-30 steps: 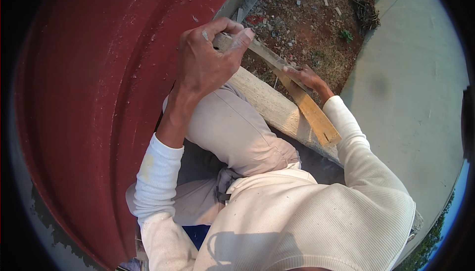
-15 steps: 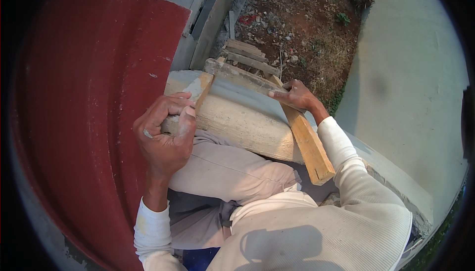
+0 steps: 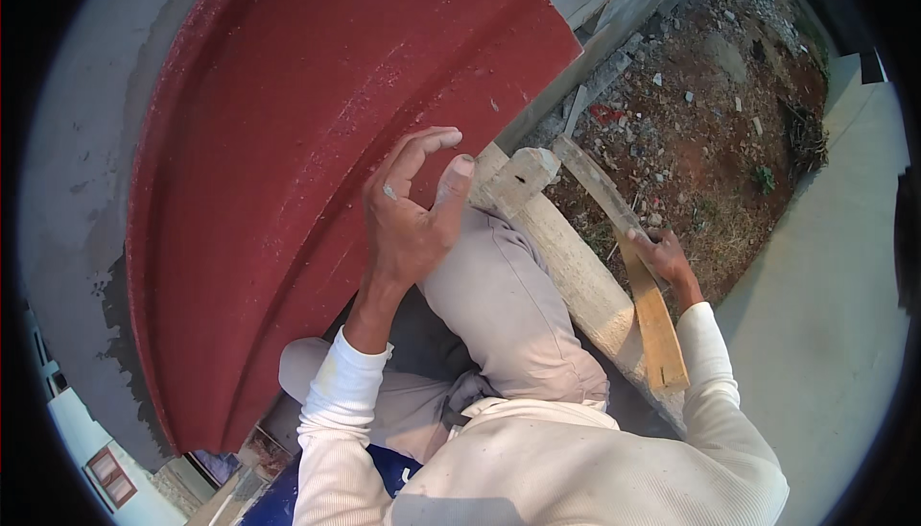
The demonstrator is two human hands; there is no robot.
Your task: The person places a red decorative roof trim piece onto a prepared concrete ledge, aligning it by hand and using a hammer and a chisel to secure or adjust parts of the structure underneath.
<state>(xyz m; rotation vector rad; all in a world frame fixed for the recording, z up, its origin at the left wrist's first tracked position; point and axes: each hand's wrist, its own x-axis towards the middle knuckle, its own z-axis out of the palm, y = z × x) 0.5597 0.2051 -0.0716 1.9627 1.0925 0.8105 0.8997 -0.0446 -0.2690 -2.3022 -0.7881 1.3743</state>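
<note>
My left hand (image 3: 417, 204) is raised in front of the red panel. Its thumb and fingers are curved and apart, with nothing between them. Beside it a short wooden piece (image 3: 523, 180), its pale end smeared with whitish grime, lies across the rough beige ledge (image 3: 587, 272). To the right, my right hand (image 3: 665, 257) grips a grey, weathered wooden plank (image 3: 597, 179), thumb on top. A yellowish wooden batten (image 3: 657, 334) slants down from under that hand toward my right forearm. How the plank and batten join is hidden by the hand.
A big curved red panel (image 3: 317, 142) fills the left side. Past the ledge lies lower ground (image 3: 710, 132) with reddish soil, rubble and weeds. A smooth grey wall (image 3: 815, 267) rises on the right. My bent leg (image 3: 508, 315) rests against the ledge.
The view has turned, shifting the scene rightward. My left hand has let go of the wooden piece and opened. My right hand stays on the plank.
</note>
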